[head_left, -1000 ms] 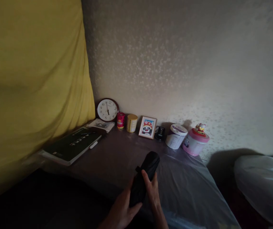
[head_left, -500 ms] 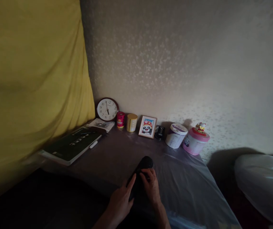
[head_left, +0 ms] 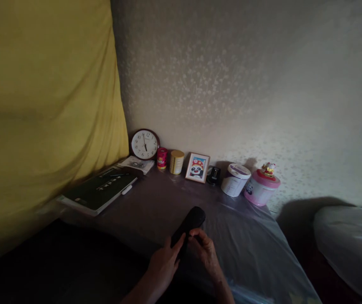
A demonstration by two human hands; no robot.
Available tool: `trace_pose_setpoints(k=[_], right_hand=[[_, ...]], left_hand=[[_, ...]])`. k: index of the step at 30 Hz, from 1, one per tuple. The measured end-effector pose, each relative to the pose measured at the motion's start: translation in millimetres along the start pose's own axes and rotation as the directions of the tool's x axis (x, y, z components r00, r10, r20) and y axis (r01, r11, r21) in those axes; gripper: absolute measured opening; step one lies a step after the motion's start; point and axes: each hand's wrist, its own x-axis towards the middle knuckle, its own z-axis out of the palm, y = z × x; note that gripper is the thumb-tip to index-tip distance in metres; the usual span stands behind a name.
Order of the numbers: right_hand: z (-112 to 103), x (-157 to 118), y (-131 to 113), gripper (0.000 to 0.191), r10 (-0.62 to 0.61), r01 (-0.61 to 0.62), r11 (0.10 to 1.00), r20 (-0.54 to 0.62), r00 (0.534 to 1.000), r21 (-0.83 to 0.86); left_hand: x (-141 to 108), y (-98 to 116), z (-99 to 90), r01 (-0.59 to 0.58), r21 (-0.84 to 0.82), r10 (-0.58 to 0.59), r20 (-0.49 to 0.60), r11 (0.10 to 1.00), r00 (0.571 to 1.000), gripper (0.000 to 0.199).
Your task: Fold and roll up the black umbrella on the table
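A long black object with a rounded far end lies slantwise above the near part of the table; it is too dark to tell its kind. My left hand is wrapped round its nearer part, thumb along the top. At its right side my right hand has thumb and forefinger pinched together close to the surface. Whatever lies between those fingertips is too small and dark to make out.
Along the wall stand a round clock, a red can, a yellow tin, a framed panda picture, a small black item, a white tub and a pink tub. A dark green book lies left.
My right hand's pinched fingers have shifted from over the black object to its right edge. My left hand keeps its hold. The whole view has shifted slightly.
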Motion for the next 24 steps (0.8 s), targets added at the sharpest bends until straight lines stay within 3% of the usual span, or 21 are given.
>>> trace_pose_setpoints(k=[4, 8, 14, 17, 21, 24], right_hand=[[6.5, 13.8, -3.1, 0.023, -0.025, 0.026, 0.999, 0.053, 0.998, -0.03], [8.5, 27.1, -3.9, 0.018, -0.046, 0.062, 0.976, 0.083, 0.996, -0.207], [18.5, 43.5, -2.9, 0.006, -0.225, 0.211, 0.818, 0.04, 0.974, -0.534], [21.2, 44.5, -4.8, 0.002, -0.188, 0.17, 0.862, 0.011, 0.982, -0.477], [14.0, 41.1, -10.4, 0.018, -0.072, 0.039, 0.945, -0.09, 0.993, -0.324], [8.0, 40.8, -14.5, 0.022, -0.119, 0.088, 0.937, -0.072, 0.99, -0.337]], left_hand=[[-1.3, -2.1, 6.0, -0.013, -0.01, 0.013, -0.026, 1.0, 1.0, 0.056], [-4.5, -3.2, 5.6, -0.039, 0.025, 0.04, -0.012, 0.999, 0.999, 0.06], [-9.5, -5.1, 2.5, -0.036, 0.051, 0.035, 0.007, 0.998, 0.999, 0.06], [-12.8, -11.4, 2.2, -0.043, -0.04, 0.044, 0.008, 0.998, 0.999, 0.063], [-20.3, -20.8, 2.6, -0.066, -0.173, 0.065, -0.014, 0.983, 0.998, 0.074], [-26.6, -23.5, 2.0, -0.045, -0.207, 0.043, -0.014, 0.977, 0.999, 0.079]])
